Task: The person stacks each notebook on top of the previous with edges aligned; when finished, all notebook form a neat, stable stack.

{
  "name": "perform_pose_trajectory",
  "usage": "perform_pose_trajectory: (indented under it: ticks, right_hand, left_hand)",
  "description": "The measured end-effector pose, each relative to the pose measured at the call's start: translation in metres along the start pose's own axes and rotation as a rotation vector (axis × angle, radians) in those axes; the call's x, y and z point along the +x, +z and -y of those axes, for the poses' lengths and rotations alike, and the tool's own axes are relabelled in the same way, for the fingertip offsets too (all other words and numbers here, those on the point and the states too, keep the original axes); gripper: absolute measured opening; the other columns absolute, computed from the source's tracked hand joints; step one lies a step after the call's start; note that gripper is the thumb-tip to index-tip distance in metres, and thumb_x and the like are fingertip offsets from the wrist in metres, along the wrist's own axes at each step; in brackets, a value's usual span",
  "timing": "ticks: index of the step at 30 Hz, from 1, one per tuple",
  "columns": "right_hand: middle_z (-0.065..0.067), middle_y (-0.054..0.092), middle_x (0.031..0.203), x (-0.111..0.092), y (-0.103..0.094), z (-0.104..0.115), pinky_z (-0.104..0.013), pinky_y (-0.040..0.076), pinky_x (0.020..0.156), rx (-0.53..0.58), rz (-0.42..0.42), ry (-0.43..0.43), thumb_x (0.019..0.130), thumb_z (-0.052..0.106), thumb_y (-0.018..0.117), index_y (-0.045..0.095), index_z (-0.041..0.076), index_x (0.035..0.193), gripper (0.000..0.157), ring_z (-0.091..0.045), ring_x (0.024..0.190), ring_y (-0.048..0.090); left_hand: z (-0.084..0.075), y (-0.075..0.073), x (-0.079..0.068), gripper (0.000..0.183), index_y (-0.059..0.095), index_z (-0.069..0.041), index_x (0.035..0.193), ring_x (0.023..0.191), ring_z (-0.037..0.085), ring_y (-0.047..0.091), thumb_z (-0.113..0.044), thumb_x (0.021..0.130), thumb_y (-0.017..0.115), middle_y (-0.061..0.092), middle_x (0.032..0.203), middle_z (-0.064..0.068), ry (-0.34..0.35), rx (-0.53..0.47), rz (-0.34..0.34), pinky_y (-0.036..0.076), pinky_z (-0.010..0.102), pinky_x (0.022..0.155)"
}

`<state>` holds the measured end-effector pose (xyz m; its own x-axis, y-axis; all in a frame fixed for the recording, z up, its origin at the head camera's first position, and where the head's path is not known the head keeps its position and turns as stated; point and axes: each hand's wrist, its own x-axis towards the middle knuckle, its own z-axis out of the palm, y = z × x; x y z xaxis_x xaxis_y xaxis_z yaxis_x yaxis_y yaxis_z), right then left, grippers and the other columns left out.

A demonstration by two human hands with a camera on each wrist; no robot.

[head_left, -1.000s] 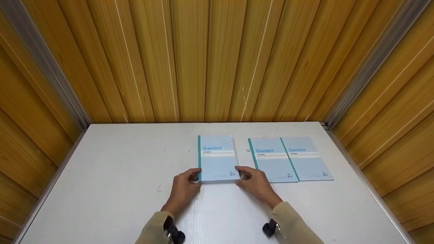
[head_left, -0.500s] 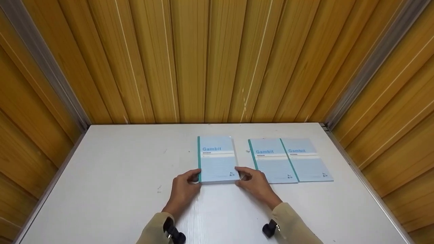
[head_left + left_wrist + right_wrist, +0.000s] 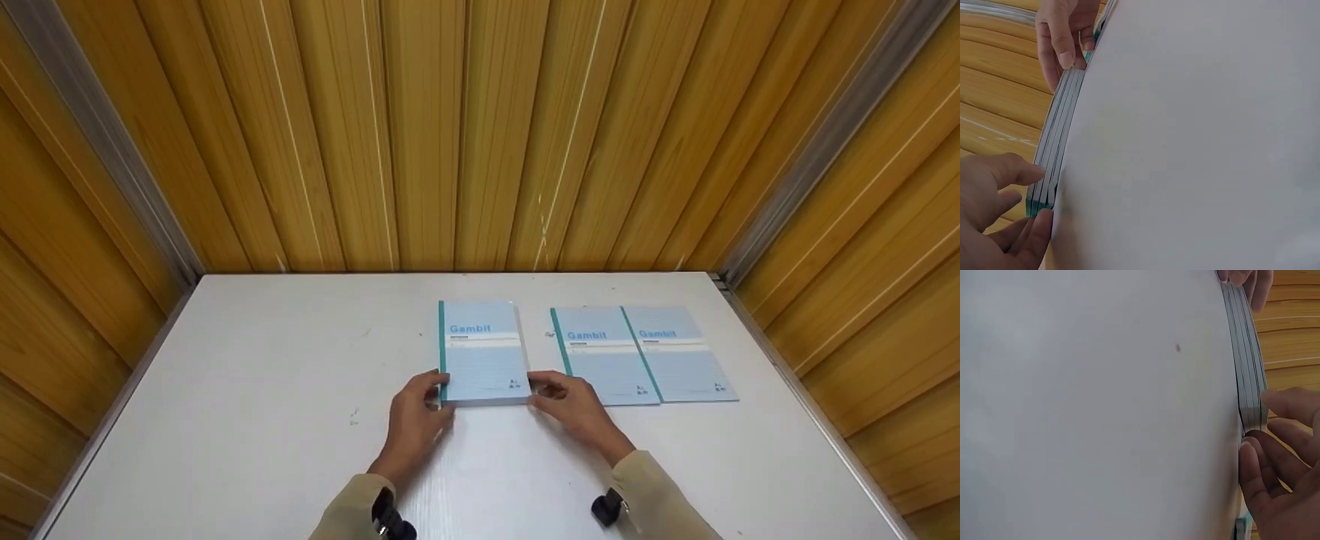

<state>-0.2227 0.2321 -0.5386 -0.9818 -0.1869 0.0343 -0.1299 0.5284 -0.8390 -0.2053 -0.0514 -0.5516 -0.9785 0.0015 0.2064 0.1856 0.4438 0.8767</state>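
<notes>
A stack of light blue "Gambit" notebooks (image 3: 484, 356) with green spines lies flat at the middle of the white table. In the wrist views its page edges (image 3: 1060, 132) show several notebooks lined up one on another. My left hand (image 3: 412, 424) holds the near left corner, with thumb at the near edge and fingers along the spine. My right hand (image 3: 577, 409) holds the near right corner, its fingertips right at the side edge. Both hands have bent fingers. From the right wrist, the thumb and fingers (image 3: 1251, 464) of my right hand sit around the stack's corner.
To the right lie two more notebooks, one (image 3: 607, 364) with its right side against the green spine of the other (image 3: 686, 364). My right hand is close to the nearer one. The white table (image 3: 247, 390) ends at wood-patterned walls (image 3: 420, 150) behind and at both sides.
Both hands have shifted slightly to the right along the stack's near corners, and the right fingertips have slid off the top cover to the side edge. The notebooks stay in place.
</notes>
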Motion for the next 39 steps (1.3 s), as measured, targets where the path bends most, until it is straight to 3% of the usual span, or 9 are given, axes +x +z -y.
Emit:
perform_pose_trajectory:
  ticks: [5, 10, 13, 18, 23, 28, 39]
  right_hand:
    - [-0.009, 0.071, 0.134, -0.004, -0.006, -0.004, -0.044, 0.054, 0.103, 0.043, -0.032, 0.012, 0.100, 0.013, 0.075, 0.073, 0.007, 0.134, 0.035, -0.026, 0.117, 0.067]
    - [-0.008, 0.072, 0.132, -0.008, -0.016, -0.009, -0.043, 0.054, 0.104, 0.056, -0.083, 0.024, 0.101, 0.013, 0.074, 0.073, 0.006, 0.133, 0.032, -0.025, 0.118, 0.067]
    - [-0.007, 0.073, 0.130, -0.010, -0.024, -0.010, -0.041, 0.055, 0.103, 0.049, -0.129, 0.031, 0.102, 0.014, 0.073, 0.075, 0.007, 0.131, 0.029, -0.024, 0.116, 0.067]
    - [-0.005, 0.074, 0.126, -0.012, -0.039, -0.015, -0.039, 0.055, 0.099, 0.009, -0.198, 0.041, 0.104, 0.015, 0.070, 0.076, 0.006, 0.129, 0.027, -0.024, 0.114, 0.066]
    - [-0.007, 0.074, 0.126, -0.013, -0.052, -0.021, -0.041, 0.053, 0.102, -0.014, -0.238, 0.054, 0.104, 0.014, 0.070, 0.075, 0.004, 0.130, 0.028, -0.025, 0.117, 0.065]
    - [-0.010, 0.073, 0.128, -0.014, -0.060, -0.029, -0.041, 0.053, 0.103, -0.028, -0.253, 0.062, 0.104, 0.015, 0.070, 0.074, 0.003, 0.130, 0.029, -0.027, 0.119, 0.065]
    - [-0.013, 0.070, 0.133, -0.019, -0.087, -0.048, -0.022, 0.050, 0.097, -0.051, -0.265, 0.089, 0.105, 0.015, 0.070, 0.071, 0.002, 0.134, 0.033, -0.028, 0.121, 0.064]
  left_hand:
    - [-0.007, 0.005, -0.003, 0.041, 0.074, -0.002, 0.126, 0.120, 0.033, 0.065, 0.005, 0.086, 0.080, 0.065, 0.140, 0.016, 0.017, 0.053, -0.055, 0.057, 0.044, 0.097]
    - [-0.014, 0.010, -0.006, 0.038, 0.075, -0.005, 0.125, 0.130, 0.034, 0.062, 0.003, 0.088, 0.080, 0.068, 0.138, 0.012, 0.050, 0.050, -0.102, 0.053, 0.048, 0.106]
    - [-0.018, 0.014, -0.006, 0.034, 0.077, -0.006, 0.121, 0.124, 0.031, 0.067, 0.003, 0.088, 0.080, 0.072, 0.131, 0.010, 0.053, 0.064, -0.145, 0.055, 0.047, 0.103]
    - [-0.025, 0.018, -0.006, 0.029, 0.079, -0.008, 0.114, 0.099, 0.022, 0.072, 0.003, 0.087, 0.080, 0.076, 0.117, 0.007, 0.046, 0.107, -0.202, 0.060, 0.041, 0.086]
    - [-0.031, 0.028, -0.008, 0.027, 0.079, -0.008, 0.113, 0.087, 0.014, 0.068, 0.001, 0.088, 0.078, 0.077, 0.113, 0.004, 0.054, 0.070, -0.155, 0.057, 0.032, 0.076]
    - [-0.036, 0.042, -0.009, 0.025, 0.079, -0.006, 0.113, 0.085, 0.011, 0.065, 0.001, 0.089, 0.077, 0.077, 0.110, 0.003, 0.035, 0.021, -0.099, 0.055, 0.027, 0.075]
    - [-0.048, 0.071, -0.003, 0.025, 0.079, -0.004, 0.113, 0.087, 0.011, 0.068, 0.002, 0.089, 0.076, 0.078, 0.109, 0.006, 0.063, -0.108, -0.009, 0.058, 0.028, 0.078]
